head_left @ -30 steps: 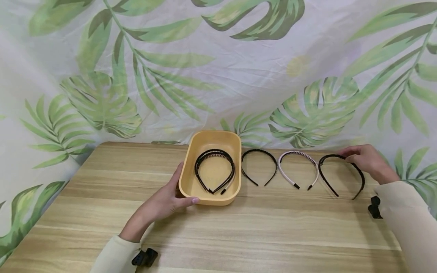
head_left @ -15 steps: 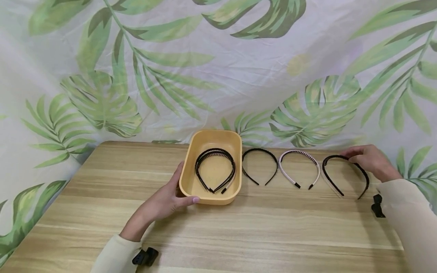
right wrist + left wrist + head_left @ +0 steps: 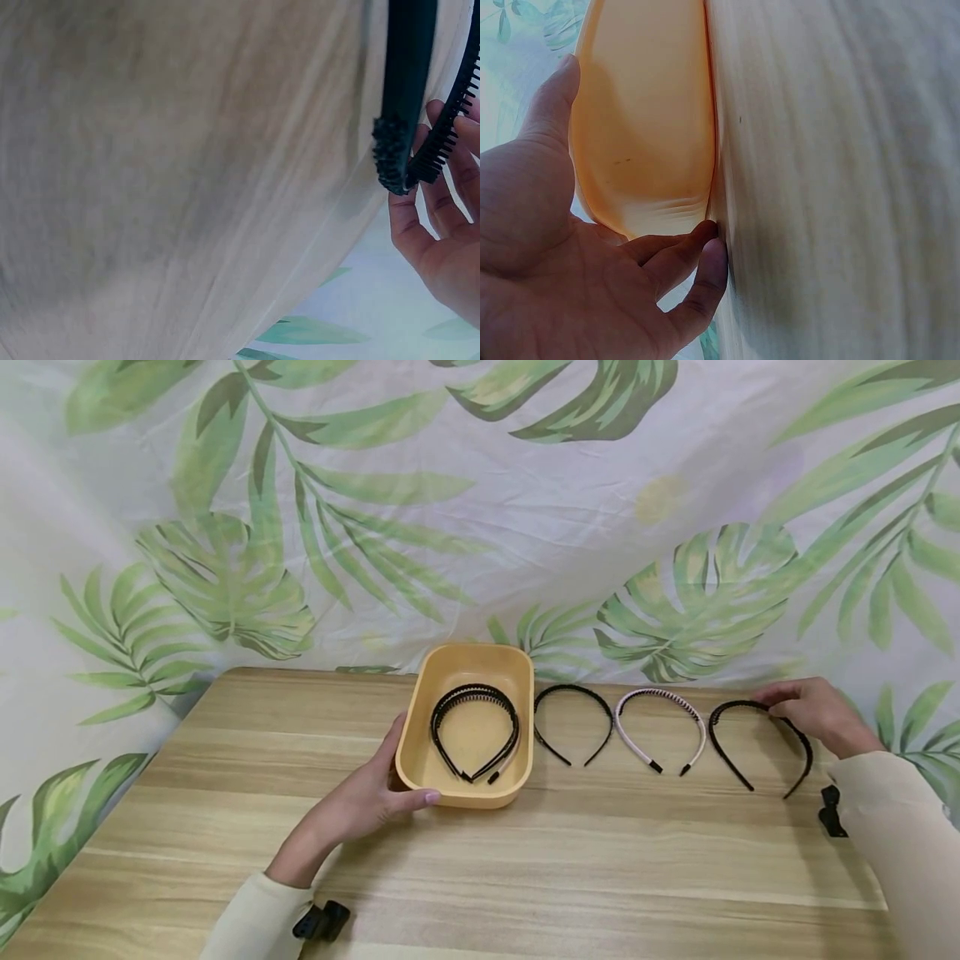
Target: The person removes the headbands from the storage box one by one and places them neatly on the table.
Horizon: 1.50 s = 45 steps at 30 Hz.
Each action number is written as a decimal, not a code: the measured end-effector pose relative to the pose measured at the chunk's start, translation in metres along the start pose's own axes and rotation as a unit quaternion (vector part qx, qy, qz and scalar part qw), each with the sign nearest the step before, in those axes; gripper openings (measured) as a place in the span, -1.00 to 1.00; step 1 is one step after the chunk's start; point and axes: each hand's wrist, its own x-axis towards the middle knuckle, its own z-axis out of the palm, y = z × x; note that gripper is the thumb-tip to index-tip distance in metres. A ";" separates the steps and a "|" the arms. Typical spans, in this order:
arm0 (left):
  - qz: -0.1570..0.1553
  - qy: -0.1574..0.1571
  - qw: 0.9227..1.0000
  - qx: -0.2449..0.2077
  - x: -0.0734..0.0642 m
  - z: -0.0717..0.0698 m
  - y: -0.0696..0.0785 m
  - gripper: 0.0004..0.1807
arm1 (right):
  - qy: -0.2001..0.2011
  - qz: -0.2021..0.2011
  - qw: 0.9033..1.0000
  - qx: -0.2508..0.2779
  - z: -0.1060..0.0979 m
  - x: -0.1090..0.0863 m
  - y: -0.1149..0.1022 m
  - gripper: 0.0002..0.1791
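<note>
A yellow plastic box (image 3: 525,727) stands at the middle back of the table, with black toothed headbands (image 3: 442,743) lying in it. My left hand (image 3: 371,797) grips its near left corner, the thumb along the front wall. In the left wrist view, the fingers (image 3: 679,259) curl low against the box wall (image 3: 649,90). At the far right, my right hand (image 3: 817,714) pinches the top of a black headband (image 3: 723,752). The right wrist view shows this headband's comb teeth (image 3: 439,154) between the thumb and fingers.
Between the box and the held headband, a thin black headband (image 3: 573,691) and a pale pink headband (image 3: 633,743) lie in a row on the wood-grain table (image 3: 525,885). A leaf-print cloth (image 3: 525,527) hangs directly behind the table's back edge.
My right hand has shifted the black headband slightly to the right, widening its distance from the pink one. The left hand keeps its grip on the box.
</note>
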 end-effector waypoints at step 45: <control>-0.008 -0.004 1.000 -0.005 0.001 0.000 -0.001 0.32 | 0.036 -0.051 0.995 -0.077 0.008 0.011 0.000 -0.66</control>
